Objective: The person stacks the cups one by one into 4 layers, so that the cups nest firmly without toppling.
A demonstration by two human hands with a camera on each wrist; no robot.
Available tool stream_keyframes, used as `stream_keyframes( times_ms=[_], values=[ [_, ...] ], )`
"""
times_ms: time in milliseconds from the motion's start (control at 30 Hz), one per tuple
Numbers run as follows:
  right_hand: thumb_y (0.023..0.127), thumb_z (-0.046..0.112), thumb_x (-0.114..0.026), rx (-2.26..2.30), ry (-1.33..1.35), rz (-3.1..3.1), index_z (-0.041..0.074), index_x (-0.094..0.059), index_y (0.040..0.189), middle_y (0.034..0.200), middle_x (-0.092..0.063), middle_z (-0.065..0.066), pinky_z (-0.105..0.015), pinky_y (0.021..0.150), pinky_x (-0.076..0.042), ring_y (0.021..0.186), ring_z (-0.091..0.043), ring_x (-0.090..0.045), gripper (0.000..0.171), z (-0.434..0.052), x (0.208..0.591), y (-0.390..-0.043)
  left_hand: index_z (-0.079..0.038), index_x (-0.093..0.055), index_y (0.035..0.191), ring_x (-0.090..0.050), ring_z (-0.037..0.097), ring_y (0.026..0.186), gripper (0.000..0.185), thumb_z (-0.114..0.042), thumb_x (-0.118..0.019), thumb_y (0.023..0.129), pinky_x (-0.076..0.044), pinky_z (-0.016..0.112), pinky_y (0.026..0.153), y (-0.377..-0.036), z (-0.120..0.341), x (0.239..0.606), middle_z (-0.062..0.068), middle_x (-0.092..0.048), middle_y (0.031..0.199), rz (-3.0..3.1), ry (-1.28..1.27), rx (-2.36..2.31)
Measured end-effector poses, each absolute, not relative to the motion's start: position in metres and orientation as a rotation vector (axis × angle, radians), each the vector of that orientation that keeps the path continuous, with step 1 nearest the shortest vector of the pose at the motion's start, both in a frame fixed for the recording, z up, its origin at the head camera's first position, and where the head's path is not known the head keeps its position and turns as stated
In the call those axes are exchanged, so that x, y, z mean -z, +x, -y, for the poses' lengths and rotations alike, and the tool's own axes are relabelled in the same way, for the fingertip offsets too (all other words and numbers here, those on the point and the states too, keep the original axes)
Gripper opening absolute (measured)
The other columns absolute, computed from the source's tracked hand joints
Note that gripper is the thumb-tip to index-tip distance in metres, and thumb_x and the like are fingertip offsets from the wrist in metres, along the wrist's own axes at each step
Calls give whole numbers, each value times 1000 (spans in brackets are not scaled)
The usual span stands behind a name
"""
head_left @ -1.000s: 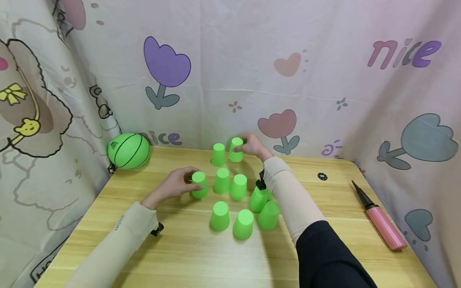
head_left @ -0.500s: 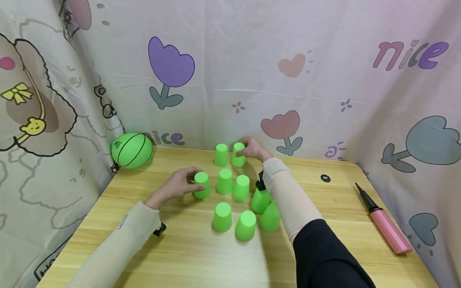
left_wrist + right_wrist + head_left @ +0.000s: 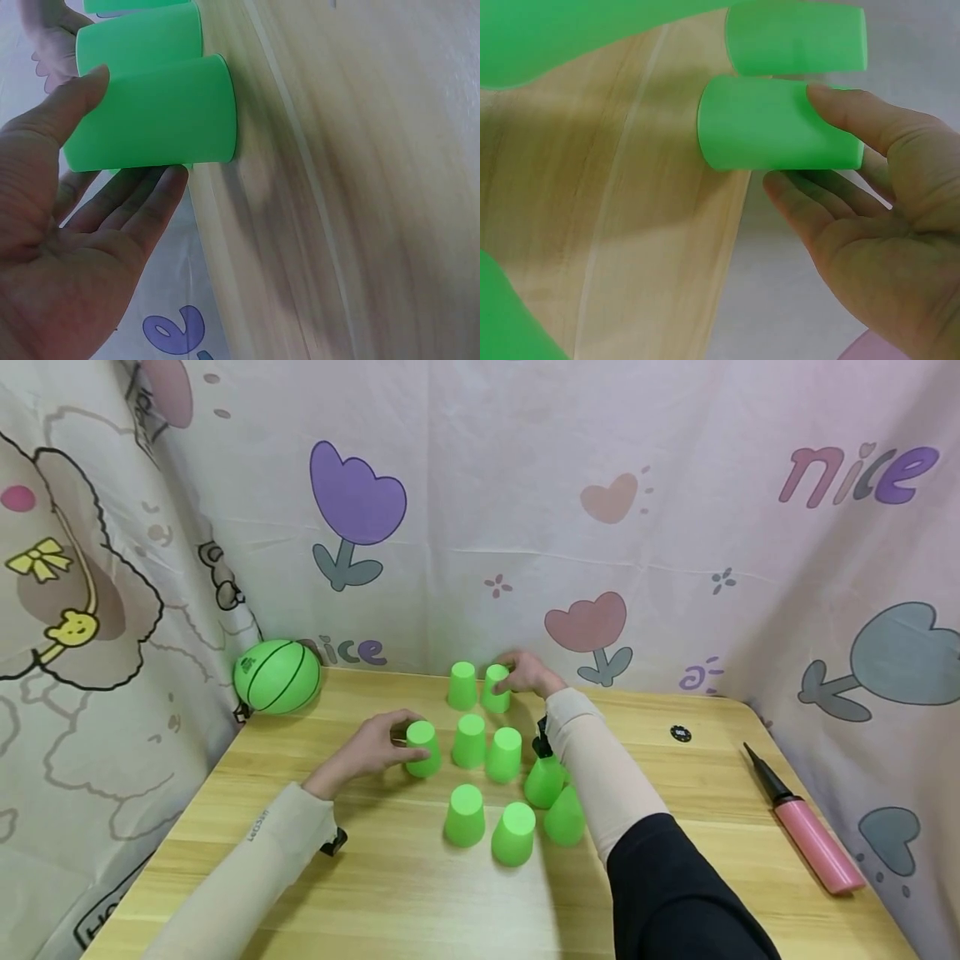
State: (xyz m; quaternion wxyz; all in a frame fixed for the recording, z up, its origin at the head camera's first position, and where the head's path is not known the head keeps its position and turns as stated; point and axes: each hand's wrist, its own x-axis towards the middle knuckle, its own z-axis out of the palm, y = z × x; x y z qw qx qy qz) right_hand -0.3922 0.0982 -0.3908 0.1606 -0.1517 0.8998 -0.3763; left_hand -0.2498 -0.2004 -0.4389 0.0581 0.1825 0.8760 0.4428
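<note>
Green plastic cups (image 3: 468, 742) — upside down, plain, tapered.

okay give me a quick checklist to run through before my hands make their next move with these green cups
1. Left hand has a grip on the leftmost cup: ok, thumb and fingers on its sides.
2. Right hand has a grip on the back right cup: ok.
3. Both held cups rest upside down on the table: ok.
4. Front cups clear of the right sleeve: not ok, two sit right against it.
5. Green ball and pink pump out of the way: ok.
</note>
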Motion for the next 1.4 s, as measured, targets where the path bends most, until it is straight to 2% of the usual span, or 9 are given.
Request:
stream_keyframes(
  times_ms=[167,400,567,667,867,1067,1233,1400],
  values=[
    [90,7,-82,1063,-447,-2559,2,-58,146,151,-57,-20,-50,116,-50,138,-39,-56,61,-101,386,-392,-6,-66,133,-69,30,116,51,-24,-86,90,-60,48,102,-250,200,439,11,-73,121,-2664,556,-1339],
    [95,10,-76,1083,-531,-2547,-1,-49,153,154,-54,-26,-49,108,-57,138,-40,-57,64,-116,358,-388,-7,-66,133,-69,31,117,53,-26,-87,89,-58,51,105,-253,201,441,11,-73,123,-2698,569,-1332],
    [98,15,-74,1094,-597,-2581,1,-54,150,148,-60,-25,-49,101,-61,135,-37,-60,58,-137,343,-375,-6,-64,137,-68,33,121,57,-27,-87,89,-57,52,107,-253,201,444,13,-73,126,-2687,580,-1345],
    [98,17,-74,1123,-634,-2623,3,-59,147,141,-66,-25,-48,101,-61,131,-36,-64,53,-153,340,-363,-5,-59,139,-70,35,120,61,-25,-87,89,-57,53,106,-254,201,447,16,-73,130,-2651,568,-1390],
    [101,21,-72,1198,-678,-2716,4,-62,143,136,-69,-24,-51,104,-57,126,-36,-66,46,-191,352,-335,-2,-56,138,-70,38,120,60,-21,-86,89,-59,52,103,-258,199,446,21,-71,131,-2657,510,-1488],
    [101,30,-72,1309,-576,-2768,7,-66,138,132,-72,-16,-40,99,-58,119,-32,-68,44,-219,376,-309,-4,-53,144,-64,43,128,63,-24,-83,93,-56,55,108,-271,191,441,23,-65,137,-2700,434,-1579],
    [102,29,-71,1415,-535,-2750,7,-64,140,137,-70,-16,-34,100,-58,123,-32,-68,45,-232,393,-290,-6,-48,150,-58,46,135,66,-25,-81,95,-52,58,112,-282,183,437,26,-60,144,-2694,388,-1660],
    [101,23,-72,1485,-540,-2703,5,-59,146,145,-63,-20,-39,105,-58,129,-37,-65,50,-240,405,-275,-7,-47,152,-57,47,136,69,-26,-81,95,-53,58,112,-295,178,436,26,-57,148,-2694,341,-1713]
  ],
)
